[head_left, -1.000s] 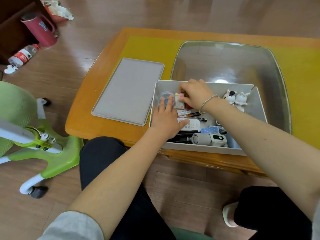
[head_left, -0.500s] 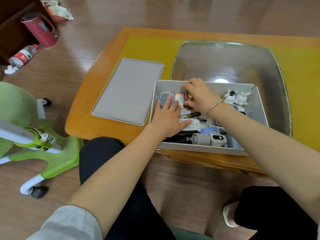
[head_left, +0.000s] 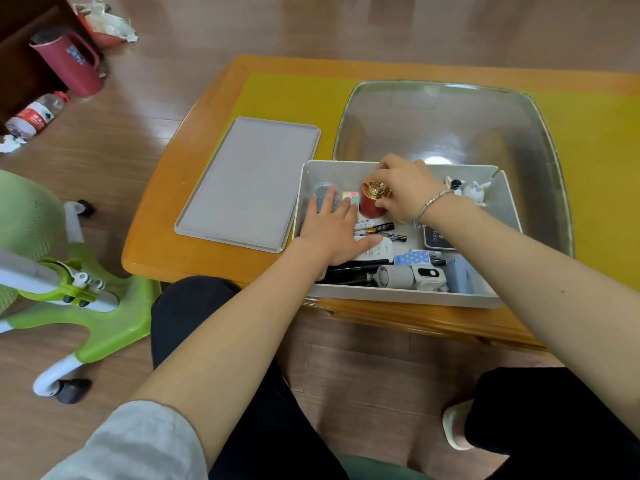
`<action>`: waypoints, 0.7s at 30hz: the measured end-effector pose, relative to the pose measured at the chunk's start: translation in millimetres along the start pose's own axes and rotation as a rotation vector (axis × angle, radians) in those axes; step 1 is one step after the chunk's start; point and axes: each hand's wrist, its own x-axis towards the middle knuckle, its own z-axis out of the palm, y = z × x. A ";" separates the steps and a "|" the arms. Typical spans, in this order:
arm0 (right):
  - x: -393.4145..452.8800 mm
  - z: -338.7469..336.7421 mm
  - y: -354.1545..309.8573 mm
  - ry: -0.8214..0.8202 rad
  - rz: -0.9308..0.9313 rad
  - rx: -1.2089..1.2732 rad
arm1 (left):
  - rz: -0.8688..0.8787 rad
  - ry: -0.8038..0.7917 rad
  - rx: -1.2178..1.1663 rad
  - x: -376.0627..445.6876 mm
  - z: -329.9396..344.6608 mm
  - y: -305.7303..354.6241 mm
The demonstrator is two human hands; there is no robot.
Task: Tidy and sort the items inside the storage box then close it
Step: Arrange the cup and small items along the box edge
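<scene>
The grey storage box (head_left: 405, 297) stands open at the table's near edge. Its grey lid (head_left: 249, 181) lies flat on the table to its left. My right hand (head_left: 403, 190) grips a small red jar with a gold top (head_left: 372, 202), upright near the box's back wall. My left hand (head_left: 334, 228) lies flat with straight fingers in the box's left part, fingertips touching a clear round container (head_left: 322, 194) and a small colourful card (head_left: 349, 195). Batteries (head_left: 384, 228), a white device (head_left: 408, 275), a blue dotted card (head_left: 414, 257) and two rabbit figurines (head_left: 469, 190) lie in the box.
A clear glass plate (head_left: 450, 126) covers the yellow tabletop (head_left: 277, 95) behind the box. A green chair base (head_left: 86, 303) stands on the floor at left. Further back left are a red jug (head_left: 71, 64) and a lying water bottle (head_left: 34, 114). My knees are under the table edge.
My right hand moved right off the colourful card and took hold of the red gold-topped jar, now showing upright. My left hand slid slightly forward, fingers on the round container and card.
</scene>
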 end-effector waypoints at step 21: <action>-14.2 8.5 2.1 0.094 0.110 -0.006 | -0.015 -0.039 0.002 -13.7 -2.9 10.3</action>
